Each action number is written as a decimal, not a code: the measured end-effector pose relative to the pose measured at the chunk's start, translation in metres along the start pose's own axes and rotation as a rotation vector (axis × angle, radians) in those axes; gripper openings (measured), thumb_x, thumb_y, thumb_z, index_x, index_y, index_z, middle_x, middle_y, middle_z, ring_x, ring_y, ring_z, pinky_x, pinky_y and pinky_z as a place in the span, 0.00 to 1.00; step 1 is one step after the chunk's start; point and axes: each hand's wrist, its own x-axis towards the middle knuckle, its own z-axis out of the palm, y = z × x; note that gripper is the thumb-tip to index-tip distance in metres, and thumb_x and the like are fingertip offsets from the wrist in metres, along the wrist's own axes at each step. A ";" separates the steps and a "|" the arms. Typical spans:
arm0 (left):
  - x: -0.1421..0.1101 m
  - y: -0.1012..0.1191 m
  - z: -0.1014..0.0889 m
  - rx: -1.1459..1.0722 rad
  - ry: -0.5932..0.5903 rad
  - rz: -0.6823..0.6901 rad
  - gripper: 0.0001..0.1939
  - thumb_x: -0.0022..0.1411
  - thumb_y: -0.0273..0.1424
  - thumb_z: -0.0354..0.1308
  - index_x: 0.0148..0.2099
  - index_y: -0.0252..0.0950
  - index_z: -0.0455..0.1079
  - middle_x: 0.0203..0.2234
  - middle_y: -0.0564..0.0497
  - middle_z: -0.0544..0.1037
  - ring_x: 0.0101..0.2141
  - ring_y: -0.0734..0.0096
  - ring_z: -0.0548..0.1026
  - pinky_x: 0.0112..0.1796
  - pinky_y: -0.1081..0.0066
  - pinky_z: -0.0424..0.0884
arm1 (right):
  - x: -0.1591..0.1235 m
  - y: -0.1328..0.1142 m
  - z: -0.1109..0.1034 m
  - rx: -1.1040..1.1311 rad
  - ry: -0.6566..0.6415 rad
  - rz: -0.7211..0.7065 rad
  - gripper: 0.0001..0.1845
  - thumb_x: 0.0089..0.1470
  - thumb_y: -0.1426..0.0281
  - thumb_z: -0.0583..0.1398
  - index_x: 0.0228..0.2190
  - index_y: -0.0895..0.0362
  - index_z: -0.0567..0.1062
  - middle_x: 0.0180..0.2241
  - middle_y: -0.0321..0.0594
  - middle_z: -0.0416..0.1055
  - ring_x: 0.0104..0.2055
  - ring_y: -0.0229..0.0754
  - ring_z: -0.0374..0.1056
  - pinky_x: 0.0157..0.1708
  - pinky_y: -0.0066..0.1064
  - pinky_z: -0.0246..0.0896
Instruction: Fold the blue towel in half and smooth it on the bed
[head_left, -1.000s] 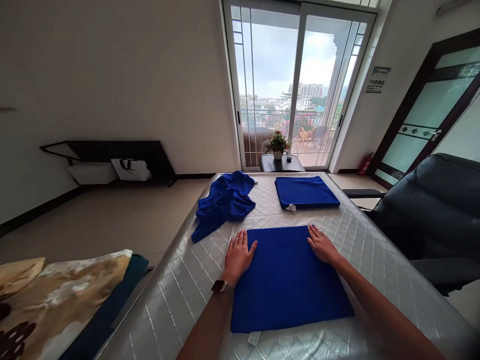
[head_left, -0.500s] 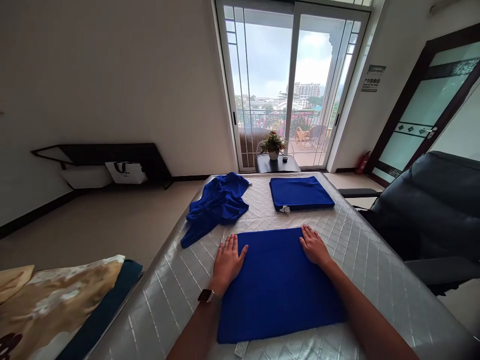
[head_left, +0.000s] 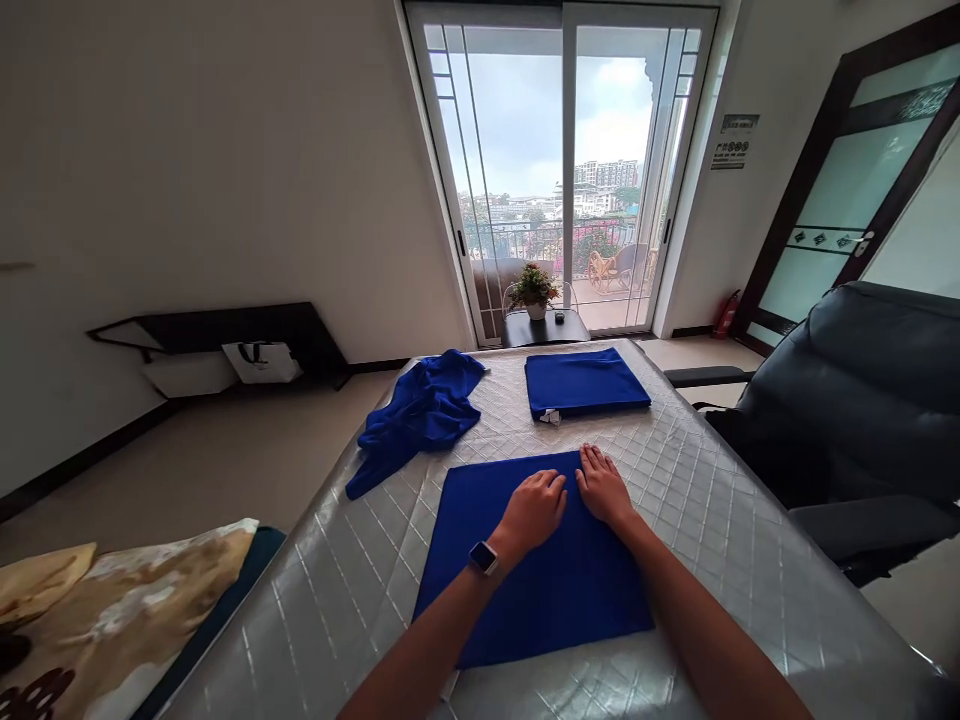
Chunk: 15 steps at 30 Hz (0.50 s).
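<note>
A flat folded blue cloth [head_left: 480, 540] lies on the silvery quilted mattress [head_left: 352, 590] directly before me. My right hand [head_left: 602, 488] rests at its far right corner, fingers stretched out and lying flat. Over the upper middle of the cloth is my left hand [head_left: 534, 508], a dark square watch on its wrist. Its fingers are loosely bent, with nothing visible in them. Farther back on the right sits a folded blue cloth stack [head_left: 586, 382] with a white tag at its near edge. To the left lies a crumpled blue cloth [head_left: 424, 415].
A black armchair [head_left: 877, 400] stands close on the mattress's right. Patterned bedding [head_left: 135, 610] shows at lower left. Beyond the far edge, a small table [head_left: 517, 328] holds a potted plant [head_left: 534, 292] before sliding glass doors. A white bag [head_left: 262, 363] is by the left wall.
My left hand has moved right from the cloth's far left corner to over its middle, its fingers now bent. My right hand stays at the right corner. The view has shifted slightly.
</note>
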 end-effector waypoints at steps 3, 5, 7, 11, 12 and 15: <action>0.037 0.014 0.022 -0.010 0.016 -0.055 0.22 0.75 0.36 0.43 0.63 0.35 0.68 0.60 0.39 0.74 0.62 0.59 0.69 0.63 0.57 0.64 | 0.000 0.003 0.001 -0.003 -0.005 -0.026 0.33 0.68 0.67 0.41 0.71 0.64 0.51 0.73 0.45 0.42 0.75 0.44 0.36 0.71 0.41 0.33; 0.050 0.016 0.036 0.002 -0.004 -0.086 0.24 0.76 0.36 0.42 0.65 0.34 0.65 0.63 0.38 0.71 0.65 0.59 0.66 0.64 0.54 0.61 | 0.000 0.004 0.003 -0.002 0.002 -0.032 0.33 0.67 0.69 0.42 0.70 0.65 0.52 0.73 0.45 0.43 0.75 0.45 0.36 0.71 0.41 0.33; 0.053 0.013 0.047 0.012 -0.024 -0.110 0.25 0.77 0.37 0.40 0.67 0.33 0.64 0.65 0.38 0.69 0.66 0.58 0.63 0.65 0.53 0.60 | 0.001 0.005 0.004 0.007 0.013 -0.027 0.33 0.67 0.69 0.42 0.70 0.65 0.53 0.73 0.45 0.44 0.75 0.45 0.37 0.71 0.40 0.34; 0.040 -0.003 0.052 0.048 -0.061 -0.173 0.29 0.76 0.44 0.38 0.69 0.33 0.61 0.67 0.38 0.65 0.68 0.56 0.59 0.66 0.52 0.57 | 0.002 0.004 0.004 0.022 0.025 -0.014 0.34 0.69 0.65 0.42 0.70 0.65 0.52 0.73 0.45 0.45 0.75 0.46 0.38 0.71 0.41 0.34; 0.035 -0.009 0.050 0.059 -0.073 -0.187 0.30 0.76 0.45 0.38 0.70 0.34 0.60 0.68 0.38 0.64 0.69 0.56 0.58 0.66 0.52 0.56 | 0.002 0.003 0.004 0.023 0.025 -0.008 0.34 0.69 0.64 0.41 0.70 0.65 0.52 0.73 0.46 0.45 0.75 0.46 0.38 0.71 0.41 0.34; 0.017 -0.032 0.040 0.096 -0.094 -0.238 0.32 0.76 0.46 0.36 0.71 0.35 0.59 0.69 0.39 0.62 0.69 0.56 0.56 0.67 0.52 0.54 | 0.002 0.002 0.003 0.026 0.014 0.006 0.34 0.69 0.63 0.41 0.70 0.66 0.51 0.73 0.46 0.44 0.75 0.45 0.38 0.71 0.40 0.32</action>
